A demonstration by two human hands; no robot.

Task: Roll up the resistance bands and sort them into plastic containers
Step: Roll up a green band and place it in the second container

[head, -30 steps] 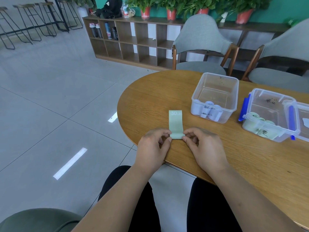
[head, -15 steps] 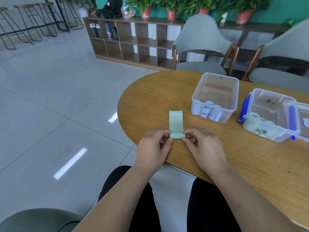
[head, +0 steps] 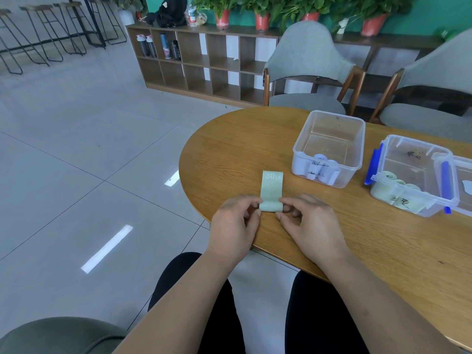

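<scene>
A pale green resistance band (head: 271,189) marked "30 LB" lies flat on the wooden table (head: 229,154), its near end rolled into a small coil. My left hand (head: 236,226) pinches the coil's left end and my right hand (head: 310,226) pinches its right end. Behind it to the right stands a clear plastic container (head: 329,146) holding white rolled bands. Further right, a second clear container (head: 413,175) with blue clips holds pale green rolled bands.
A third container (head: 463,185) is cut off at the right edge. Two grey chairs (head: 309,72) stand behind the table, with a wooden shelf unit (head: 199,62) and potted plants beyond. Tiled floor lies to the left. A dark green seat (head: 58,335) shows at bottom left.
The coil has rolled slightly further up the band, leaving a shorter flat length. Both hands stay at the coil's ends.
</scene>
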